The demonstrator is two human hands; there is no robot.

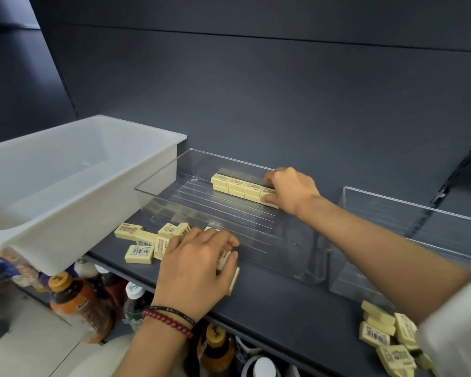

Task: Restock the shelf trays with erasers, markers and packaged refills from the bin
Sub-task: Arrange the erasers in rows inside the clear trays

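Inside the clear tray (229, 221), the right hand (291, 190) pinches the end eraser (268, 199) of a stacked row (235, 185) between thumb and fingers. Just in front of the tray, the left hand (196, 268) curls its fingers round a small stack of erasers (225, 261). Loose erasers (139, 244) lie before the tray's left corner, and the white bin (79, 170) stands left of the tray.

Even, fairly bright light, faint glare on clear plastic; edges bowed and motion-blurred.
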